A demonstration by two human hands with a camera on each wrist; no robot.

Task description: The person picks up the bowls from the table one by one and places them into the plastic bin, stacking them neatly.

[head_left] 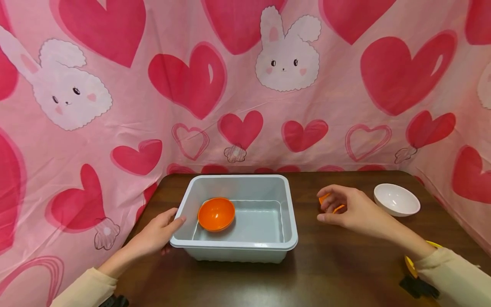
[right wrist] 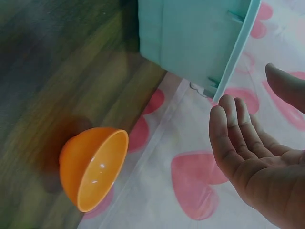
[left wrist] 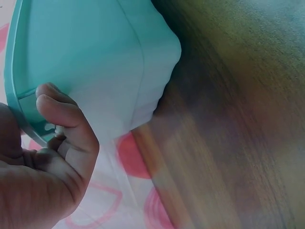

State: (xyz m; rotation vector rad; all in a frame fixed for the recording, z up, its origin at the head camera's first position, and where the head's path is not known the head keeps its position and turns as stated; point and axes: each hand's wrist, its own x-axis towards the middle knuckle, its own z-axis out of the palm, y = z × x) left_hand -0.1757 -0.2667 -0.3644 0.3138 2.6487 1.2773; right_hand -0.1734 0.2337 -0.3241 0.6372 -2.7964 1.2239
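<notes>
My left hand grips the left rim of a grey plastic basin, thumb over the edge and fingers curled beneath it, as the left wrist view shows. Inside the basin, toward its left side, sits an orange bowl. To the right of the basin, my right hand hovers with relaxed, slightly bent fingers and holds nothing. A second orange bowl stands upright on the table, apart from that hand; in the head view the fingers hide most of it.
A white bowl stands at the back right of the dark wooden table. Something yellow shows partly from under the right forearm. A pink curtain with hearts and rabbits hangs behind and along both sides.
</notes>
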